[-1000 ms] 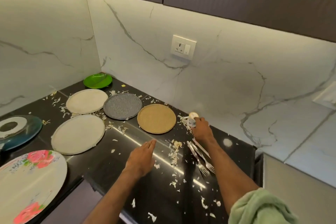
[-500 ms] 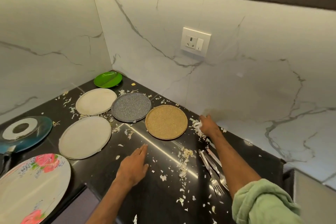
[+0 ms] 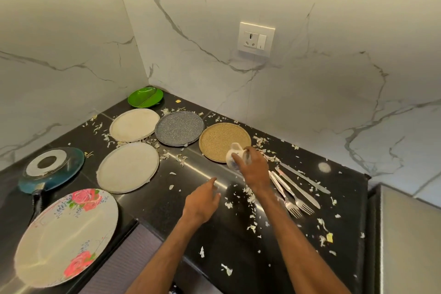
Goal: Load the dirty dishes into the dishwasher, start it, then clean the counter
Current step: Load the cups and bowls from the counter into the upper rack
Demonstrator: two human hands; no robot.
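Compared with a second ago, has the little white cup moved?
Yes. The right hand has lifted the cup away from the wall, where it stood right of the tan plate, leftward and nearer, over that plate's near rim.

Lifting the small white patterned cup (image 3: 235,157) away from the marble wall (image 3: 310,107) with the right hand (image 3: 255,170), now swinging it, tilted, over the near rim of the round tan speckled plate (image 3: 218,138).

The left hand (image 3: 202,200) and right hand (image 3: 255,170) are bare. So are the forearms (image 3: 293,234), down to the frame's edge. The right fingers (image 3: 249,151) look slightly blurred, so fine detail is unclear.
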